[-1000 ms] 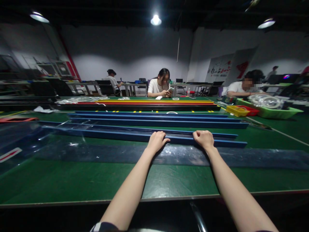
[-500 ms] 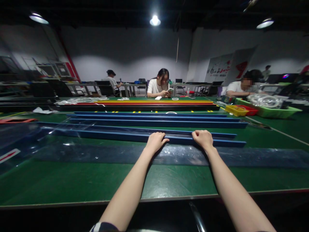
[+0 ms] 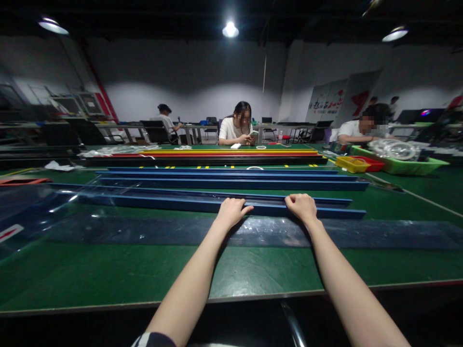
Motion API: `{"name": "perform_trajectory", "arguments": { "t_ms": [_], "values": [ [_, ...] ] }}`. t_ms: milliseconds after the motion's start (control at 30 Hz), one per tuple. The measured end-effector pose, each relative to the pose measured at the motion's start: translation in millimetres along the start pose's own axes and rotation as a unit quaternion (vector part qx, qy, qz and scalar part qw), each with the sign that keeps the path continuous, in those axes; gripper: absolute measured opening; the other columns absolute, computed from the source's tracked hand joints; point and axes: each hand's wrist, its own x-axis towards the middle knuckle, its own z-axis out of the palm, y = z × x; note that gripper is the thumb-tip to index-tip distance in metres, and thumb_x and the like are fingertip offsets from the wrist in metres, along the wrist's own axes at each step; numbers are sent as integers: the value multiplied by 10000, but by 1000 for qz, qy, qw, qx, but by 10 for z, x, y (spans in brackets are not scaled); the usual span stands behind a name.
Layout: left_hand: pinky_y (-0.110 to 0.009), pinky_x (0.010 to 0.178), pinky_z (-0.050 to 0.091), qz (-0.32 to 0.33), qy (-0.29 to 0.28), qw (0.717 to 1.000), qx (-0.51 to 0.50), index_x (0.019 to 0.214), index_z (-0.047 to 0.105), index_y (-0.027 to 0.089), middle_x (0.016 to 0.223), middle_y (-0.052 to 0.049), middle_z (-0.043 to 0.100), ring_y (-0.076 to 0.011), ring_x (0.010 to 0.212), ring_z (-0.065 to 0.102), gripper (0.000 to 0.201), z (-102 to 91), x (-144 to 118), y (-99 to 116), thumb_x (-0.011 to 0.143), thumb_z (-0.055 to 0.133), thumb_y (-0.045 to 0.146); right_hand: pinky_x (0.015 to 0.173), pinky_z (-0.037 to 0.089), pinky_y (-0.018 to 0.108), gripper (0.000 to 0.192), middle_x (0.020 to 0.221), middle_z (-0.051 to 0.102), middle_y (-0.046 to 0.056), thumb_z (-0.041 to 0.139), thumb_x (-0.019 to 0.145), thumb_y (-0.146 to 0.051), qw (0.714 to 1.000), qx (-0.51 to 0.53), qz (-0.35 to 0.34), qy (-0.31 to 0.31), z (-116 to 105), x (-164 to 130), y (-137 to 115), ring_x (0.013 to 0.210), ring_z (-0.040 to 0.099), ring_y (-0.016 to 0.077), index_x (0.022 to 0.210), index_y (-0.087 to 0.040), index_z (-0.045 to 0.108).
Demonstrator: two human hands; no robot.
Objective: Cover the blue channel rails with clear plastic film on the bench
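A long blue channel profile lies crosswise on the table, its left part under clear plastic film. My left hand is closed over its near wall, fingers curled inside the channel and thumb pointing right. Further right, my right hand grips the same profile, its fingers curled over and the fingertips hidden. Between the profile and me stretches a flat strip of clear plastic film, reaching far to both sides. Just beyond, more blue profiles lie parallel.
Yellow, red and black profiles lie across the green table farther back. A green basket and a yellow tray stand at right. One person sits opposite holding a phone; another person leans over at right.
The whole view has shifted slightly left. Both hands keep their places on the blue profile, with no clear movement along it.
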Motion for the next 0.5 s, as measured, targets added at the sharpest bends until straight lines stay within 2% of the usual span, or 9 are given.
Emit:
{"name": "perform_trajectory", "arguments": {
  "t_ms": [267,500],
  "values": [
    [-303,772,366,8,10,1000,-11,920,599,172,953,-89,655,-216,923,585,417,56,-12,-33,869,371,517,568,335,238,415,712,688,74,345,801,-389,1000,0,2,-2,0,-2,7,694,606,180,701,-218,709],
    [-305,792,346,-15,16,1000,-15,871,591,184,958,-61,647,-209,945,570,346,8,-79,-212,831,467,505,582,338,244,436,688,687,80,332,812,-381,999,-9,-12,28,33,2,2,668,608,181,671,-210,708]
  ]
}}
